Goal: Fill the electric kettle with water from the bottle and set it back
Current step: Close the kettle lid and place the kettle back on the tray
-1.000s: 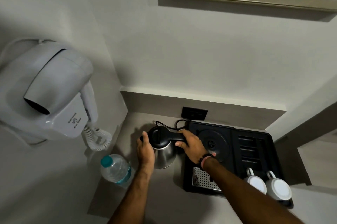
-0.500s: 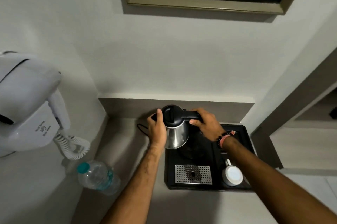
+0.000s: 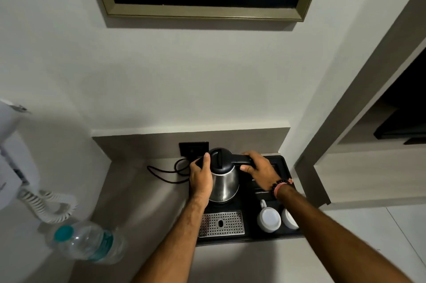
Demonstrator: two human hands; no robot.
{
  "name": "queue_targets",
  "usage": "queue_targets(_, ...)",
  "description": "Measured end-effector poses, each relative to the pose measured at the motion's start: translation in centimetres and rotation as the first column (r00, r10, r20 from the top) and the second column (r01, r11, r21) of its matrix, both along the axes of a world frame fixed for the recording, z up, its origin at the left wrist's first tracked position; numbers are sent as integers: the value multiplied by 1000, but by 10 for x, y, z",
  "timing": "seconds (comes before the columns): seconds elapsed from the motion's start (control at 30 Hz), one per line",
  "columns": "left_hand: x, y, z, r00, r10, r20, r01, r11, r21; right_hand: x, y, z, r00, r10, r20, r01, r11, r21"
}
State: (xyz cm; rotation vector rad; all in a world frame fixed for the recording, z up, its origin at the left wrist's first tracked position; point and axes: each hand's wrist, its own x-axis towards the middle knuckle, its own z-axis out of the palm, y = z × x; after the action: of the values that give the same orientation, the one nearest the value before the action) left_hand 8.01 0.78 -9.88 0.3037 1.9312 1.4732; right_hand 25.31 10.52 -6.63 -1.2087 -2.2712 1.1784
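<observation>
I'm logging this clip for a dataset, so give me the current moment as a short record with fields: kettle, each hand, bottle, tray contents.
kettle: steel kettle with black lid shut, upright over the black tray; whether seated, cannot tell
left hand: left hand pressed against the kettle's left side
right hand: right hand closed around the black handle
bottle: water bottle with teal cap on, on the counter at left, untouched
tray contents: two white cups, metal drip grate
</observation>
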Motion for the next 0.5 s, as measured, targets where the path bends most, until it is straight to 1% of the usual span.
queue_targets(0.23,6,1,-3,998,28,-49,-27,999,19,2,4,-5,1000,18,-9,-18,1000,17)
queue_targets(0.37,8,-1,-3,997,20,-73,-18,1000,26,4,0,-4,1000,2,21,-2,1000,13)
queue_targets(0.43,7,-4,1,998,-4,-65,6,1000,22,5,-4,-3,998,-6,64,4,999,34)
queue_targets(0.5,6,-6,5,996,-30,-81,30,1000,6,8,-7,-2,989,-31,146,15,994,109)
